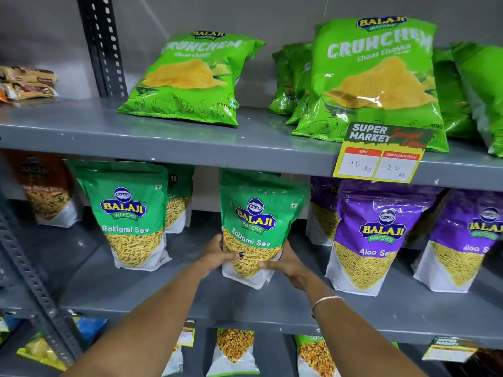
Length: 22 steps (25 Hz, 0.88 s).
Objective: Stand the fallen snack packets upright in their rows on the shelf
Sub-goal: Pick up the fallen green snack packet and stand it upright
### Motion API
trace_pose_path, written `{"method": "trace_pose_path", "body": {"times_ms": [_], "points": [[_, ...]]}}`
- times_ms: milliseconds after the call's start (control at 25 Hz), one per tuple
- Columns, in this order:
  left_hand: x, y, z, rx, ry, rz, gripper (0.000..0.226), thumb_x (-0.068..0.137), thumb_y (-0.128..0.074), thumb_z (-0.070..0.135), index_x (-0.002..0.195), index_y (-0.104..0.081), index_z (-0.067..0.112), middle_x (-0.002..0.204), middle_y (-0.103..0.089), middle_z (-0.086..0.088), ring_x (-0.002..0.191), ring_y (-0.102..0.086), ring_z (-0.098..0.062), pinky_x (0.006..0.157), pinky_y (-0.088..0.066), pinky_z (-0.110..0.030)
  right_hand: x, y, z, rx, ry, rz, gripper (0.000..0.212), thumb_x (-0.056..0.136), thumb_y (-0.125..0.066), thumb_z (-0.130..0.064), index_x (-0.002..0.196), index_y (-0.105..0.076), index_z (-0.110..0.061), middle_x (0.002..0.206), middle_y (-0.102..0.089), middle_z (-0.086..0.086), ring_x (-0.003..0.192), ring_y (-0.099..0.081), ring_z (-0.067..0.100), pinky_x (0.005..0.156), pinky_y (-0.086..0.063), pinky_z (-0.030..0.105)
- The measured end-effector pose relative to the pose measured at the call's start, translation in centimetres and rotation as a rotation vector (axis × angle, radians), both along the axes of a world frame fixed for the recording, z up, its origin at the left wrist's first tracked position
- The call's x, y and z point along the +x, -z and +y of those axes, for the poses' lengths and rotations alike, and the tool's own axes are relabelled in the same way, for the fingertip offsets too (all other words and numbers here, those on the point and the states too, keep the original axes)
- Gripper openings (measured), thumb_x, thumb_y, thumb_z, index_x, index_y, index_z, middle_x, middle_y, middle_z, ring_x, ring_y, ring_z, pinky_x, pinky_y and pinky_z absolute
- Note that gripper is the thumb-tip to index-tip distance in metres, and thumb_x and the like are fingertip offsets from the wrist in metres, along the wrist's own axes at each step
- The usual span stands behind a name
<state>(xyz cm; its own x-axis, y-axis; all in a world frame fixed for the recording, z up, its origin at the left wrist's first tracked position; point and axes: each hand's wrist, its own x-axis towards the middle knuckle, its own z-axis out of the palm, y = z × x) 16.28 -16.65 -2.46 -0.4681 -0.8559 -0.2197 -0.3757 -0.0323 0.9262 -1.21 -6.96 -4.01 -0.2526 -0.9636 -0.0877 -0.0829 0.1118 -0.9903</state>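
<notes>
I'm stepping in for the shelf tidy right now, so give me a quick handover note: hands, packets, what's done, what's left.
Left hand and right hand both grip the lower sides of the middle Ratlami Sev packet on the middle shelf; it is nearly upright, leaning slightly.
Done: the left Ratlami Sev packet and the Aloo Sev packets stand upright.
Left: square and release the held packet. The Crunchem bags on the top shelf lean back; check whether they need straightening.
</notes>
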Motion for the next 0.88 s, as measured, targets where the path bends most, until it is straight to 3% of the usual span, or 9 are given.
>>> {"method": "trace_pose_path", "body": {"times_ms": [120,200,320,440,520,600,640,760,880], "points": [[-0.5,0.7,0.8,-0.041,-0.08,0.022,0.045,0.072,-0.074,0.002,0.105,-0.045,0.011,0.113,-0.06,-0.012,0.098,-0.054,-0.019,0.082,-0.05,-0.032,-0.5,0.1,-0.5,-0.065,-0.039,-0.034,0.084,0.057,-0.07,0.019,0.129,-0.034,-0.007,0.118,-0.059,0.009,0.1,-0.063,0.009,0.071,-0.056,0.017],[-0.7,1.2,1.1,-0.058,-0.141,0.021,0.047,0.068,-0.078,0.009,0.101,-0.045,0.013,0.11,-0.062,-0.01,0.099,-0.057,-0.022,0.086,-0.053,-0.038,-0.9,0.3,-0.7,-0.071,-0.054,-0.023,0.084,0.059,-0.069,0.022,0.132,-0.034,-0.001,0.121,-0.058,0.016,0.105,-0.063,0.018,0.07,-0.056,0.016],[-0.6,1.5,1.7,-0.049,-0.171,0.003,0.055,0.064,-0.082,0.019,0.106,-0.047,0.012,0.12,-0.063,-0.013,0.11,-0.059,-0.029,0.097,-0.049,-0.048,-1.2,-0.1,-0.7,-0.06,-0.074,0.012,0.087,0.056,-0.074,0.013,0.132,-0.034,0.0,0.126,-0.057,0.019,0.108,-0.059,0.023,0.075,-0.057,0.019],[0.5,0.9,2.3,-0.025,-0.164,-0.08,0.076,0.067,-0.08,0.028,0.128,-0.039,0.009,0.136,-0.05,-0.012,0.123,-0.049,-0.029,0.105,-0.043,-0.043,-1.1,-0.5,-0.7,0.036,-0.085,0.11,0.083,0.053,-0.085,-0.004,0.126,-0.046,-0.004,0.124,-0.061,0.015,0.113,-0.059,0.027,0.096,-0.051,0.038],[2.6,0.0,2.7,0.0,-0.144,-0.152,0.082,0.074,-0.074,0.033,0.139,-0.031,0.008,0.146,-0.038,-0.012,0.132,-0.04,-0.028,0.108,-0.038,-0.038,-1.6,-1.1,-0.3,0.219,-0.079,0.265,0.053,0.057,-0.086,-0.016,0.103,-0.062,-0.008,0.085,-0.075,0.008,0.079,-0.071,0.02,0.072,-0.057,0.027],[6.4,-0.9,2.1,0.05,-0.125,-0.228,0.078,0.079,-0.067,0.037,0.141,-0.031,0.006,0.148,-0.034,-0.011,0.134,-0.037,-0.028,0.099,-0.039,-0.036,-0.9,-2.5,0.5,0.519,-0.083,0.372,0.024,0.064,-0.079,-0.019,0.079,-0.062,-0.011,0.04,-0.06,0.001,0.031,-0.051,0.013,0.038,-0.042,0.017],[8.4,-1.4,1.6,0.087,-0.137,-0.264,0.077,0.081,-0.065,0.039,0.14,-0.032,0.004,0.147,-0.035,-0.012,0.133,-0.038,-0.029,0.093,-0.041,-0.037,-0.5,-2.8,0.5,0.635,-0.099,0.394,0.021,0.064,-0.077,-0.018,0.075,-0.062,-0.008,0.038,-0.056,0.006,0.027,-0.047,0.017,0.035,-0.041,0.018],[15.3,-1.8,-1.4,0.1,-0.255,-0.377,0.069,0.085,-0.061,0.035,0.138,-0.038,-0.001,0.144,-0.043,-0.018,0.13,-0.044,-0.034,0.099,-0.045,-0.039,4.2,-4.0,-0.8,0.827,-0.276,0.362,0.01,0.067,-0.072,-0.017,0.069,-0.067,-0.009,0.052,-0.067,0.012,0.042,-0.064,0.025,0.041,-0.054,0.031],[21.1,-1.4,-5.3,0.038,-0.312,-0.403,0.068,0.083,-0.063,0.035,0.139,-0.039,0.003,0.148,-0.039,-0.014,0.133,-0.044,-0.028,0.109,-0.039,-0.035,11.7,-3.3,-4.0,0.74,-0.351,0.268,0.026,0.072,-0.071,-0.027,0.087,-0.066,-0.007,0.07,-0.076,0.001,0.059,-0.071,0.016,0.052,-0.054,0.031]]}}
